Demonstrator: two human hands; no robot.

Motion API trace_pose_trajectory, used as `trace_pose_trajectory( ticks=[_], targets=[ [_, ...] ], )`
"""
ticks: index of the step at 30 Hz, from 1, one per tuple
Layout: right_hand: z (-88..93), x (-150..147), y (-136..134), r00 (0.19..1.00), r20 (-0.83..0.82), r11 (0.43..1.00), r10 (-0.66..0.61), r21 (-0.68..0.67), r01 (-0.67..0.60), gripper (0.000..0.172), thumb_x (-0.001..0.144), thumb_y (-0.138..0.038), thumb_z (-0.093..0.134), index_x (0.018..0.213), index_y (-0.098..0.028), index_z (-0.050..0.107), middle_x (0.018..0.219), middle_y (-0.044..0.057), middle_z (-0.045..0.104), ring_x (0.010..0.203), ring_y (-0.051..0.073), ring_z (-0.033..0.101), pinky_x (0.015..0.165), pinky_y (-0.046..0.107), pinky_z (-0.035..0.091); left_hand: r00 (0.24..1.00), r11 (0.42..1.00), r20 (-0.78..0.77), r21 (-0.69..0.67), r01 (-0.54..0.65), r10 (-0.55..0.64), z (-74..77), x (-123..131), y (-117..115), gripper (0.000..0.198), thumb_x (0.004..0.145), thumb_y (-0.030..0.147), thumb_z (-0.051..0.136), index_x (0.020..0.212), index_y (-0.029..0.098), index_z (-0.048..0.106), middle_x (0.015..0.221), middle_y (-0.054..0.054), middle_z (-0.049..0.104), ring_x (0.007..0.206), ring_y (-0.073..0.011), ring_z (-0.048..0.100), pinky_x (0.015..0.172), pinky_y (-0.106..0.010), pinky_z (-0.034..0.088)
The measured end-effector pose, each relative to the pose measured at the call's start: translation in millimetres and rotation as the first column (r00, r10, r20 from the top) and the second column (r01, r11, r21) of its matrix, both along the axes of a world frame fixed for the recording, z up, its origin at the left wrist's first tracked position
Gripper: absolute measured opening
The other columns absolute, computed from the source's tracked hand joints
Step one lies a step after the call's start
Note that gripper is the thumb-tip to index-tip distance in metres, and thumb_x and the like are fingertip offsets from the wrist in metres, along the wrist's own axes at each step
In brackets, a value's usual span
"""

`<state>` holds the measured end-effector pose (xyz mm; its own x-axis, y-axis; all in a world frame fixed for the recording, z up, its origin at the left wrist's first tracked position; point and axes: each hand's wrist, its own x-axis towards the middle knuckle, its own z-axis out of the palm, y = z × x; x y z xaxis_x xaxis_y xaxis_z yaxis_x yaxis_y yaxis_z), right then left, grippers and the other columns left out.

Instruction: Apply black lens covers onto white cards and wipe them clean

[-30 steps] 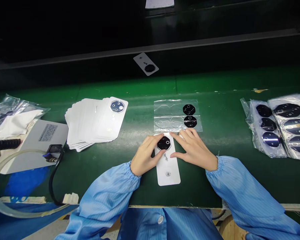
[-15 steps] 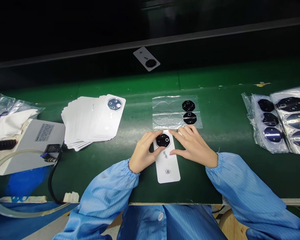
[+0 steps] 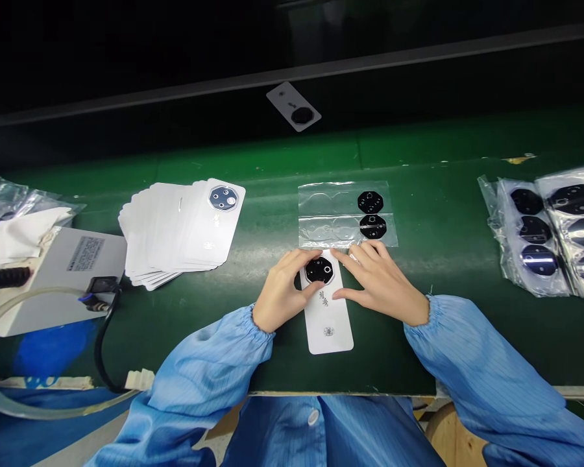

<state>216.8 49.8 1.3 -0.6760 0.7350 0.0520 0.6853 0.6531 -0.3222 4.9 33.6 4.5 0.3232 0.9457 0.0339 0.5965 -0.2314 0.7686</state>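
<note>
A white phone back panel (image 3: pixel 328 318) lies flat on the green bench in front of me, with dark lettering and a small emblem. On its upper end sits a black octagonal camera sticker (image 3: pixel 320 270) with a ring and small dots. My left hand (image 3: pixel 285 288) pinches that sticker, thumb at its lower edge and index finger at its top. From the right, my right hand (image 3: pixel 382 282) rests with thumb and index finger apart, their tips at the panel's right edge and top corner. Just beyond, a clear film sheet (image 3: pixel 324 214) carries two black octagonal stickers (image 3: pixel 370 202).
To the left, a fanned stack of white panels (image 3: pixel 172 227) lies by a white box (image 3: pixel 95 256) with a cable and hose. Clear bags of black stickers (image 3: pixel 540 259) are at the right. One more panel (image 3: pixel 293 104) lies at the back.
My hands keep nearly the same pose around the panel and sticker. The whole view has shifted slightly, as the camera moved.
</note>
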Motion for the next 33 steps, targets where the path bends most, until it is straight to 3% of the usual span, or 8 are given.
trace_pose_trajectory(
  ticks=[7,18,33],
  targets=[
    [-1.7,0,0,1.0,0.006,1.0,0.0,0.014,0.0,0.073,0.082,-0.062,0.049,0.133,-0.01,0.044,0.094,0.011,0.051,0.092,0.027,0.042,0.093,0.046,0.034,1.0,1.0,0.024,-0.014,0.012,-0.011,-3.4,-2,3,0.052,0.072,0.013,0.073,0.119,0.025,0.055,0.104,-0.003,0.062,0.096,-0.022,0.057,0.086,-0.038,0.048],
    [-0.6,0,1,0.999,0.051,1.0,0.005,-0.004,-0.005,0.074,0.082,-0.059,0.05,0.136,-0.01,0.041,0.095,0.011,0.051,0.09,0.026,0.044,0.094,0.047,0.034,1.0,0.999,-0.02,-0.041,0.001,-0.002,2.9,2,-4,0.049,0.079,0.013,0.067,0.123,0.023,0.05,0.105,-0.003,0.061,0.094,-0.0202,0.053,0.083,-0.036,0.046],
    [0.1,0,2,0.996,0.09,1.0,0.028,-0.011,-0.027,0.072,0.086,-0.055,0.048,0.139,-0.008,0.038,0.094,0.009,0.048,0.089,0.024,0.041,0.096,0.046,0.032,0.992,1.0,-0.128,-0.004,0.019,-0.02,8.0,2,-9,0.044,0.085,0.015,0.06,0.127,0.016,0.048,0.119,-0.006,0.055,0.11,-0.016,0.049,0.095,-0.028,0.043]
  ],
)
